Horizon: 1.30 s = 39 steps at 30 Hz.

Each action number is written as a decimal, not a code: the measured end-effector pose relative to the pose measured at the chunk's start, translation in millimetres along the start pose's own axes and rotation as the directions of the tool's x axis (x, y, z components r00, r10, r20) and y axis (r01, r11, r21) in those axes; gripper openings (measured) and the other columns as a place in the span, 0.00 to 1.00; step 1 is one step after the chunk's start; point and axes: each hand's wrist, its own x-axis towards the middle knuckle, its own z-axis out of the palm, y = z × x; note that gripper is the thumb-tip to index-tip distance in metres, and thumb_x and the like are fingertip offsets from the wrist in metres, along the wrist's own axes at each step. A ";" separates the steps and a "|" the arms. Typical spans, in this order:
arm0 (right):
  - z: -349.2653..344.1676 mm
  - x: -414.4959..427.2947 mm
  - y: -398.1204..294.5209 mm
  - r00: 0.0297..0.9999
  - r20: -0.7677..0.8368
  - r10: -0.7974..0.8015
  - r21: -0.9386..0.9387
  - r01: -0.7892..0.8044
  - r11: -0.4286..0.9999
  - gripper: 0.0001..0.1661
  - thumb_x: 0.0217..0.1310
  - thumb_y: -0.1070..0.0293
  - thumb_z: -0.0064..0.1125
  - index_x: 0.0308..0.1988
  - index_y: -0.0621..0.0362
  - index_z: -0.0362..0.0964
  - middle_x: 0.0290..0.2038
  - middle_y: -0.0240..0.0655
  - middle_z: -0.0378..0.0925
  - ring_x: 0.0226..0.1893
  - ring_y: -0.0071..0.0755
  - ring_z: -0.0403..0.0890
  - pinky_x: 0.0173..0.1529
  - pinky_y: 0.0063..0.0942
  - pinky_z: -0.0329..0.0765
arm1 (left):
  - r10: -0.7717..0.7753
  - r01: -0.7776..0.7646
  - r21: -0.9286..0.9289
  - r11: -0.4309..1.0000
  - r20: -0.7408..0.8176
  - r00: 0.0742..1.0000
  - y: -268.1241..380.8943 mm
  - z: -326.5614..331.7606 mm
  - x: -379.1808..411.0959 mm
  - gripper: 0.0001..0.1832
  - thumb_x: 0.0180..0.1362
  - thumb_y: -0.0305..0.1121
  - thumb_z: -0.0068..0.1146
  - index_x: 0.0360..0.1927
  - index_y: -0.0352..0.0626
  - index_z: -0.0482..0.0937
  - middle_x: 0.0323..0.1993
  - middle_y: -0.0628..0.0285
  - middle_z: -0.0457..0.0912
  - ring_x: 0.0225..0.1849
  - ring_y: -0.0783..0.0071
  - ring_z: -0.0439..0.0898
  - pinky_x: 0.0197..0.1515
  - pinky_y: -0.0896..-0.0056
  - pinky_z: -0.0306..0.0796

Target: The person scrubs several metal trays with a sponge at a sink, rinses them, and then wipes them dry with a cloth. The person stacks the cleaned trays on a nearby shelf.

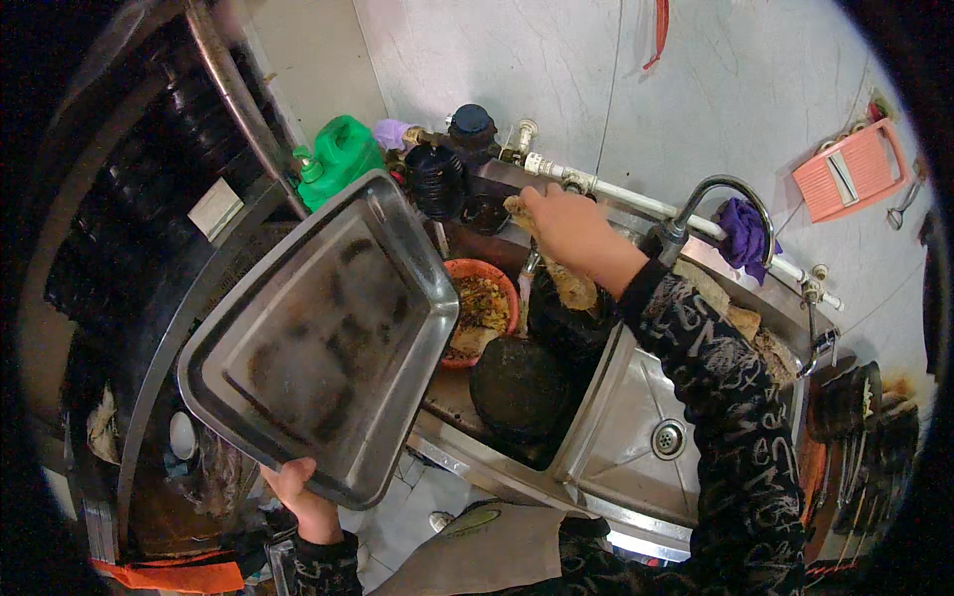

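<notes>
My left hand [298, 492] grips the near rim of a rectangular metal tray [313, 343], which is tilted and bears dark stains. My right hand [577, 235] is above the left sink basin, its fingers closed on a tan, rough piece [519, 212], perhaps a scrubbing pad or sponge. Below that hand lies another tan, rough piece [570, 287] over a dark vessel. An orange-red bowl [513, 287] with food scraps stands to the right of the tray. Near it a round dark pan or lid [518, 387] rests in the basin.
A second steel basin [633, 417] with a drain adjoins on the right, beside a curved faucet [697, 201]. A green jug [346, 156] stands behind the tray. A purple cloth [741, 235] hangs on the wall pipe. A pink grater [853, 175] hangs on the wall.
</notes>
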 end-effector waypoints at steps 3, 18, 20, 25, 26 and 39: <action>5.1 2.7 -6.9 0.998 0.000 0.062 0.010 -0.062 0.998 0.16 0.49 0.72 0.49 0.42 0.54 0.62 0.34 0.46 0.68 0.35 0.51 0.74 0.36 0.42 0.71 | -0.010 0.009 -0.062 0.998 -0.017 1.000 0.3 2.5 -2.6 0.23 0.35 0.30 0.45 0.40 0.34 0.67 0.36 0.61 0.69 0.37 0.70 0.66 0.43 0.76 0.61; -4.1 -3.8 20.7 0.950 -0.060 -0.308 0.159 0.313 0.936 0.21 0.51 0.65 0.53 0.47 0.51 0.61 0.37 0.42 0.70 0.41 0.48 0.69 0.44 0.39 0.68 | -0.039 0.039 -0.004 0.999 -0.081 0.996 7.8 -1.7 -17.7 0.23 0.32 0.30 0.48 0.38 0.34 0.68 0.29 0.63 0.70 0.29 0.71 0.67 0.34 0.77 0.62; 2.4 -3.3 23.9 0.965 -0.052 -0.257 0.114 0.261 0.958 0.21 0.51 0.64 0.53 0.47 0.51 0.61 0.37 0.42 0.70 0.40 0.49 0.70 0.44 0.39 0.68 | -0.040 0.040 -0.003 0.999 -0.082 0.996 12.9 6.1 -19.4 0.23 0.31 0.30 0.48 0.37 0.34 0.68 0.30 0.63 0.70 0.31 0.71 0.67 0.36 0.76 0.62; -2.5 -13.2 16.0 0.981 -0.154 -0.121 0.194 0.150 0.970 0.19 0.51 0.63 0.53 0.45 0.54 0.63 0.39 0.42 0.71 0.41 0.49 0.71 0.43 0.39 0.69 | 0.102 -0.096 0.111 0.989 -0.058 0.993 -6.2 -6.1 -25.7 0.22 0.34 0.31 0.48 0.37 0.33 0.69 0.34 0.61 0.70 0.34 0.66 0.66 0.43 0.72 0.61; 3.6 -13.6 24.7 0.973 -0.203 -0.109 0.309 0.170 0.936 0.20 0.52 0.63 0.53 0.46 0.55 0.64 0.43 0.43 0.71 0.43 0.49 0.71 0.45 0.36 0.69 | 0.251 -0.255 0.317 0.914 0.053 0.967 -7.0 -7.0 -25.9 0.23 0.33 0.31 0.50 0.38 0.32 0.70 0.35 0.60 0.70 0.35 0.66 0.67 0.43 0.71 0.62; 80.5 -113.5 122.6 0.980 -0.172 0.101 0.521 0.003 0.854 0.21 0.50 0.72 0.51 0.48 0.52 0.66 0.41 0.41 0.69 0.42 0.47 0.70 0.46 0.35 0.69 | 0.033 -0.052 -0.118 0.992 -0.153 0.988 -7.2 1.8 -7.3 0.22 0.42 0.35 0.46 0.42 0.35 0.67 0.35 0.59 0.68 0.36 0.65 0.68 0.42 0.65 0.64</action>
